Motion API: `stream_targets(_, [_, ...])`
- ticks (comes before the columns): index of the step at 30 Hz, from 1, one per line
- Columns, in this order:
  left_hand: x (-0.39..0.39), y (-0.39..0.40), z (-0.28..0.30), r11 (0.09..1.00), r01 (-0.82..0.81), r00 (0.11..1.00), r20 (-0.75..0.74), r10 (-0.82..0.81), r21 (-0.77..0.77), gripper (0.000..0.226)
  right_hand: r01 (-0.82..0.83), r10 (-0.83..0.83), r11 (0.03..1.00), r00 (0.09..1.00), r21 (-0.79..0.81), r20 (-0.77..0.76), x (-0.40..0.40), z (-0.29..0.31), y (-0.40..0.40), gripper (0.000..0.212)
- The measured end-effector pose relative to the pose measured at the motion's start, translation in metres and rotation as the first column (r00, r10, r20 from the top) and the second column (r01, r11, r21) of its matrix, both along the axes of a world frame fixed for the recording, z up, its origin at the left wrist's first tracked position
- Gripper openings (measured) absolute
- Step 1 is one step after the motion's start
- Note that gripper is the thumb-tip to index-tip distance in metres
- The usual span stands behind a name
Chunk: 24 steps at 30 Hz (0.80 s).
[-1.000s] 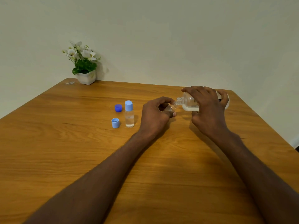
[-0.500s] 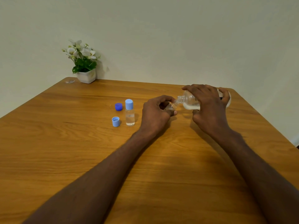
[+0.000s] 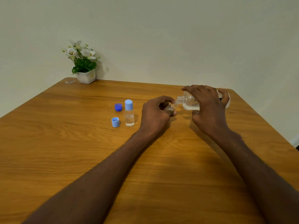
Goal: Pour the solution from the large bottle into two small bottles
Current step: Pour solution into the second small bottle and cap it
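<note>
My right hand (image 3: 208, 109) grips the large clear bottle (image 3: 188, 102), tipped almost flat with its open neck pointing left; clear liquid pools along its lower side. My left hand (image 3: 156, 116) curls round a small clear bottle (image 3: 169, 108), mostly hidden by the fingers, its mouth right at the large bottle's neck. A second small bottle (image 3: 129, 113) with a light blue cap stands upright to the left, holding clear liquid. Beside it lie a dark blue cap (image 3: 118, 107) and a light blue cap (image 3: 115, 122), open side up.
The wooden table (image 3: 64, 151) ends close behind the hands, and its right edge runs near my right hand. A white pot of flowers (image 3: 85, 65) stands at the far left corner against the wall, with a small clear scrap (image 3: 69, 81) beside it.
Both hands and the two bottles have risen very slightly in view; the pouring pose is otherwise the same.
</note>
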<state>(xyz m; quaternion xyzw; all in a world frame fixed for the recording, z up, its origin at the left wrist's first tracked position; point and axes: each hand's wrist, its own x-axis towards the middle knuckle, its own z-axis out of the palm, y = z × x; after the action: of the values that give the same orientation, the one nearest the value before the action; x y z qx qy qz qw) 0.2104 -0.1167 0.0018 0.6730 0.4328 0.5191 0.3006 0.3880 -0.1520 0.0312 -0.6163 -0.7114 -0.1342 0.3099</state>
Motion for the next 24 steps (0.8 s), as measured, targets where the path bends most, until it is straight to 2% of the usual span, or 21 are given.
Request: stream_targets(24, [-0.0007,-0.001,0.0021,1.0,0.007,1.0,0.011,-0.007,-0.013,0.039,0.01,-0.01,1.0,1.0,0.003,0.011,-0.0008,-0.0001,0.0005,0.091])
